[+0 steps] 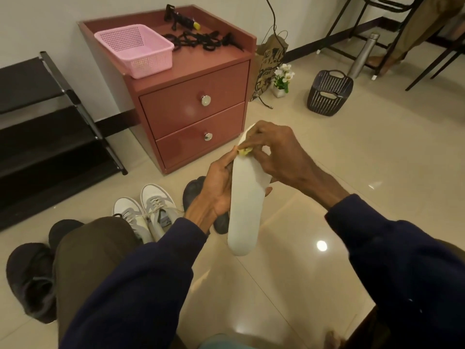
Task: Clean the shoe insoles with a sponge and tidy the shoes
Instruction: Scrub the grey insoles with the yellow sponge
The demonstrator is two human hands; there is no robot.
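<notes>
My left hand (216, 192) grips a long white insole (245, 205) by its middle and holds it up over the floor, heel end toward me. My right hand (274, 152) pinches a small yellow sponge (243, 151) and presses it on the insole's upper part near the toe. A pair of white and grey sneakers (148, 212) stands on the floor behind my left forearm. A dark shoe (193, 192) lies partly hidden behind my left hand. Another dark shoe (30, 278) lies at the lower left beside my knee.
A red-brown two-drawer cabinet (193, 114) stands ahead, with a pink basket (136, 50) and black laces (201, 41) on top. A black shoe rack (37, 137) stands on the left. A dark basket (329, 93), paper bag (269, 64) and small flower pot (283, 80) sit on the tiled floor.
</notes>
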